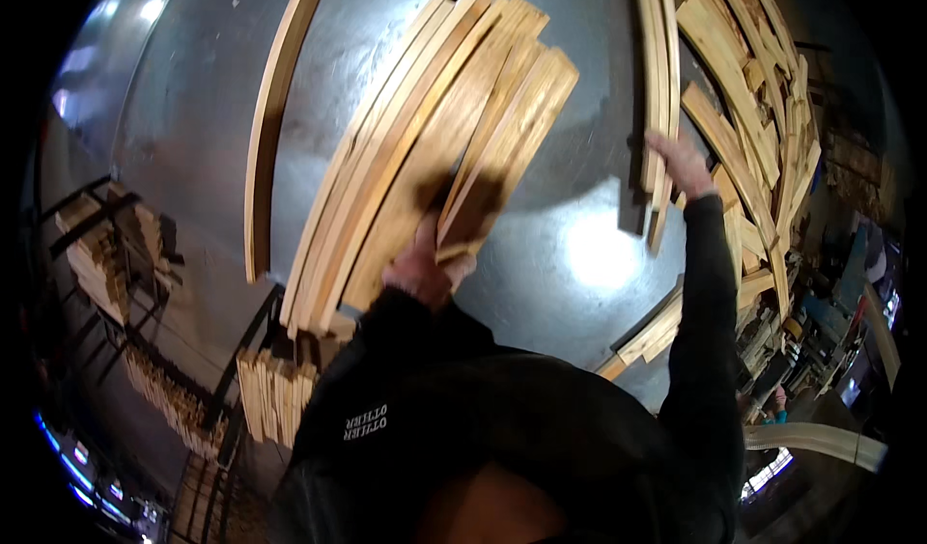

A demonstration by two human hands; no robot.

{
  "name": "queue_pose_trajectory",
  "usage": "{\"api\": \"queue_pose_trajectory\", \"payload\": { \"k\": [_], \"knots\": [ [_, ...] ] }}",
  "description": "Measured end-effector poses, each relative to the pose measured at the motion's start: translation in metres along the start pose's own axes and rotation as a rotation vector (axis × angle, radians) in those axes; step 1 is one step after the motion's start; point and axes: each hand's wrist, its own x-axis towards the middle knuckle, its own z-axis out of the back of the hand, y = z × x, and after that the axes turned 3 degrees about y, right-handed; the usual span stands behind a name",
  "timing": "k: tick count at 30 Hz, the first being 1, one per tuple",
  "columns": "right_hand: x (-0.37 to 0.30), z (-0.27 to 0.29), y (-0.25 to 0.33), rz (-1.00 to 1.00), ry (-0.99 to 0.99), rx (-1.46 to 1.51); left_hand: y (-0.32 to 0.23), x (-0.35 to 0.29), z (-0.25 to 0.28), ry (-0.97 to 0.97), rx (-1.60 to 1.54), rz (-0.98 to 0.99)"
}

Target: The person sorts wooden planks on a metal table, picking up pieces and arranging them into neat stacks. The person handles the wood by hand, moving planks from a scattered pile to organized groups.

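A stack of long wooden boards (401, 139) lies slanted across the metal table, left of the middle. At its near end my left hand (423, 272) grips the end of one wooden board (507, 143), thumb on one side and fingers on the other. A dark shadow falls over the wood just beyond that hand. Farther right, my arm is stretched out and my right hand (686, 165) is closed around a few narrow wooden slats (661, 71). Its fingertips show at their left edge.
One curved-looking board (275, 110) lies apart on the metal table (193, 110). A large jumbled pile of boards (763, 100) fills the right side. Short pieces (652, 332) lie near my right arm. Beyond the table's left edge, racks hold stacked wood (275, 394).
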Motion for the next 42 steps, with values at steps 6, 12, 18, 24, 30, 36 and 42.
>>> {"api": "queue_pose_trajectory", "payload": {
  "k": [6, 12, 18, 24, 30, 36, 42],
  "knots": [
    [-0.143, -0.131, -0.073, -0.162, -0.015, 0.33, -0.043, 0.015, -0.016, -0.114, 0.128, -0.272],
    [-0.171, -0.219, -0.027, 0.245, 0.212, -0.144, -0.083, 0.01, -0.056, -0.168, 0.335, -0.189],
    [-0.178, -0.179, -0.015, -0.069, 0.015, 0.238, -0.069, 0.022, -0.068, -0.278, 0.523, -0.258],
    [-0.197, -0.226, -0.056, 0.126, 0.204, 0.552, -0.063, 0.025, -0.075, -0.316, 0.37, -0.23],
    [-0.177, -0.228, -0.005, 0.192, 0.28, 0.421, -0.091, 0.051, -0.049, -0.519, 0.44, -0.29],
    [-0.14, -0.237, -0.044, 0.566, 0.136, -0.047, -0.123, 0.05, -0.039, -0.363, 0.692, -0.239],
    [-0.093, -0.141, 0.037, 0.184, 0.145, -0.16, -0.127, 0.058, -0.049, -0.378, 0.592, -0.201]
  ]
}}
